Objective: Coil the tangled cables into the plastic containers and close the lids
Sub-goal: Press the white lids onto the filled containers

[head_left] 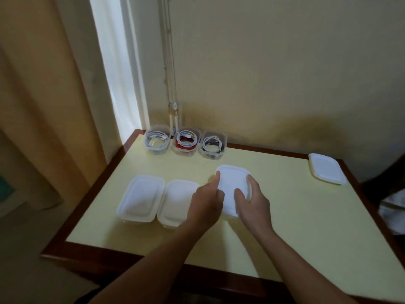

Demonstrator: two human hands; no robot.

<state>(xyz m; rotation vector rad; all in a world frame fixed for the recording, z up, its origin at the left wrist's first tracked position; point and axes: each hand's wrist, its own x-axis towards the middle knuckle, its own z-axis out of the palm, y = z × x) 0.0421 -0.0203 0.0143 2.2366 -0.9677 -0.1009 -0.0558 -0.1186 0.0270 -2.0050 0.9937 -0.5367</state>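
Tabletop (295,205) lid (232,179) under right hand (255,204)

We see cream wall (285,62), darker smudges low down. 1 narrow bright window (114,62) at left, white frame. Tan curtain (43,84) beside it. White pipes (169,62) run down wall. Table (306,216): pale yellow top, dark brown edge.

The plain pale-yellow tabletop (295,216) has a dark brown wooden rim (87,194). At 11 o'clock, the left clear plastic tub (156,152) holds white cables (153,137), the middle clear tub (184,153) white and red, the right clear tub (210,156) white and black.
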